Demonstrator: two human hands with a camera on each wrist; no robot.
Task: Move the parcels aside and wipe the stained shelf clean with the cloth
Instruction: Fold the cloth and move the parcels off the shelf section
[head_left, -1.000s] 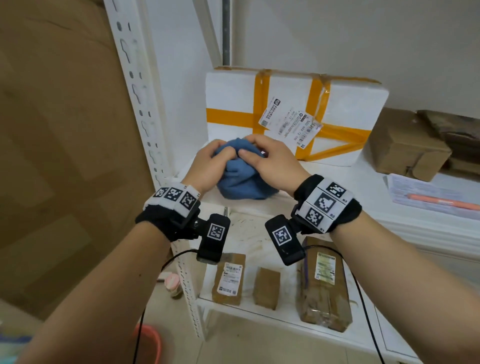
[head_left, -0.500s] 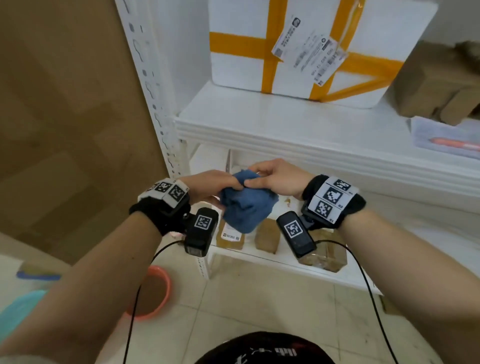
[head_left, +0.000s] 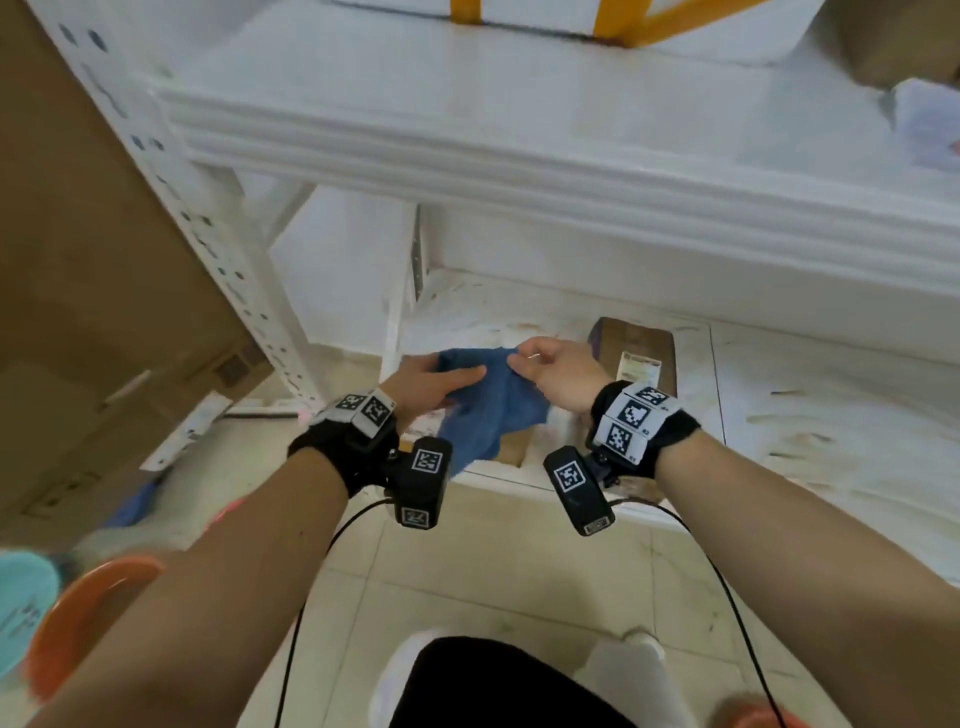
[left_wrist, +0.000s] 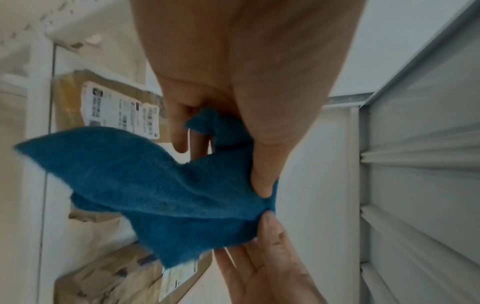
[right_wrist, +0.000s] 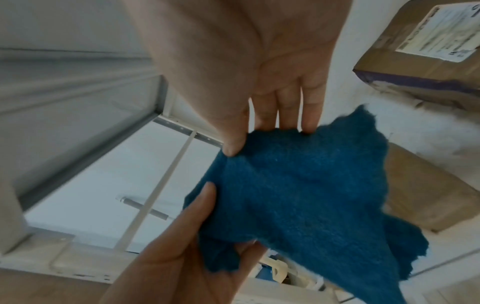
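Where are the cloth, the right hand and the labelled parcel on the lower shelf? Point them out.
cloth (head_left: 488, 400): head view, middle of the blue fabric.
right hand (head_left: 558, 376): head view, back of the hand.
labelled parcel (head_left: 641, 353): head view, brown top beside its white label.

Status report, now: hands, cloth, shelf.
Left hand and right hand both pinch the cloth, held above the stained shelf. Wiping not begun. Parcels on the shelf, in the way.
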